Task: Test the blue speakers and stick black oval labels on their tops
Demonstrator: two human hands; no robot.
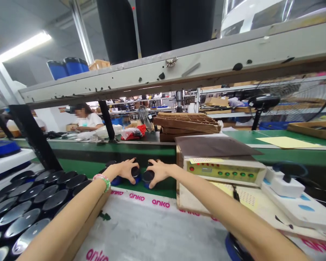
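We see both bare arms stretched forward over a workbench point(152, 232) covered in grey sheeting printed with pink lettering. At the far edge of the bench, against a green conveyor belt point(141, 149), the left hand point(125, 169) closes its fingers over the top of a round black-topped, blue-based piece point(135, 172). A beaded bracelet point(104, 180) circles that wrist. Just beside it, the right hand point(158, 171) curls around a second round dark piece point(148, 177), thumb and fingers on its rim. The two pieces sit near each other, almost touching.

At the left edge of the bench we find a box packed with rows of shiny black discs point(27, 210). To the right of the hands stands a pale control box point(222, 170) with a red button and a row of green ones. Across the belt lie stacked wooden trays point(187, 125), and farther left another person point(87, 117) sits working. A grey shelf point(179, 69) runs overhead.
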